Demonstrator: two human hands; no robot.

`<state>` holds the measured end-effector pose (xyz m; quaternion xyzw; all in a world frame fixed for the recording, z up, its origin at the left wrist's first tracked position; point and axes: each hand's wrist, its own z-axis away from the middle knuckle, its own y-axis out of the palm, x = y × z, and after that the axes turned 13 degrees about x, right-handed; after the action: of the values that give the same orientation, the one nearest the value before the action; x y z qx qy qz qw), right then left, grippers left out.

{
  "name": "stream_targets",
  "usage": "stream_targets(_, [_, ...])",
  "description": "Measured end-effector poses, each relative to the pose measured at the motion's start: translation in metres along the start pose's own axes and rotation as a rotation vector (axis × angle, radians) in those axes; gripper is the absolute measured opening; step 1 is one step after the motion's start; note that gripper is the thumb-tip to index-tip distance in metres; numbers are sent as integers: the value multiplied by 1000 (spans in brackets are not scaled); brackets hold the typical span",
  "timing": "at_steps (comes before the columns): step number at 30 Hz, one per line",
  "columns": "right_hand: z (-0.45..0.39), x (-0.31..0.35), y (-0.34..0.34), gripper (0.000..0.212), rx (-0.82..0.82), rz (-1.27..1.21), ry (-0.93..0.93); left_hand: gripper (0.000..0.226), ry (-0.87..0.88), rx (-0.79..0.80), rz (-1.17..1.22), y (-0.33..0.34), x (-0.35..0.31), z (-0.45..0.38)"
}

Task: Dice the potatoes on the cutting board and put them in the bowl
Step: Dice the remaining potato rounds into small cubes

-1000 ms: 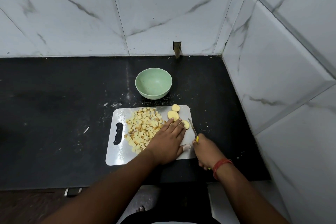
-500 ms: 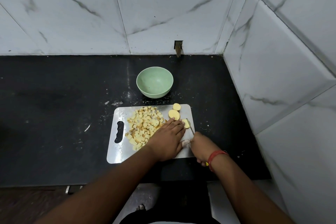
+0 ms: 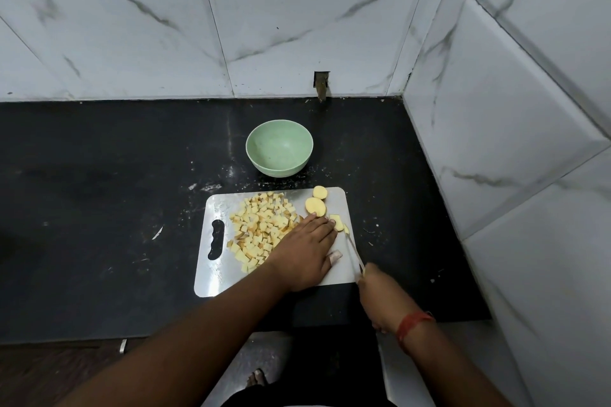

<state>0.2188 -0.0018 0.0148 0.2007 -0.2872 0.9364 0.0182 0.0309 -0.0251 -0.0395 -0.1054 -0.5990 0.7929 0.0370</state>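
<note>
Cutting board (image 3: pixel 215 277) lay on counter (image 3: pixel 99 225), near its front edge, right of centre. Bowl (image 3: pixel 279 148) stood behind the board, apart from it. Diced pile (image 3: pixel 261 233) occupied board's middle. Two round slices (image 3: pixel 316 201) sat at board's far right corner, touching. Left hand (image 3: pixel 305 254) rested on the board, right of the pile. Knife (image 3: pixel 353 249) lay along board's right edge, held by right hand (image 3: pixel 377 297) at the near right corner.
</note>
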Motion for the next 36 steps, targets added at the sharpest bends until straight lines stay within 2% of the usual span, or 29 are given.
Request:
stream_targets(5, [-7,14,-7,15,-47,6,-34,70,12,-36,23,-1,5,-2])
stream_targets(9, [-18,30,-14,9,-56,48,-10,75,30,-45,4,-3,6,1])
stream_targets(12, [-29,39,-16,23,-18,33,83,71,45,-68,-19,-2,7,0])
stream_targets(14, [-31,43,-17,23,50,110,101,65,56,-73,-24,-1,8,0])
stream_targets(16, [-31,42,-17,20,37,159,31,59,59,-76,-11,-1,8,0])
stream_targets(20, [-31,40,-17,16,-35,70,-59,56,58,-95,-28,-3,6,1])
stream_targets(24, [-30,31,-8,29,-12,55,-50,56,42,-90,-43,-1,3,0])
stream_targets(26, [-25,21,-1,25,12,76,-43,57,37,-84,-50,-1,2,-1])
stream_targets(29, [-12,11,5,8,42,83,-35,56,29,-90,-40,-2,0,-1])
stream_targets(32, [-2,9,6,6,35,53,-7,55,28,-98,-38,-1,-2,0])
stream_targets(36, [0,21,1,8,-54,7,9,56,12,-89,18,1,-1,1])
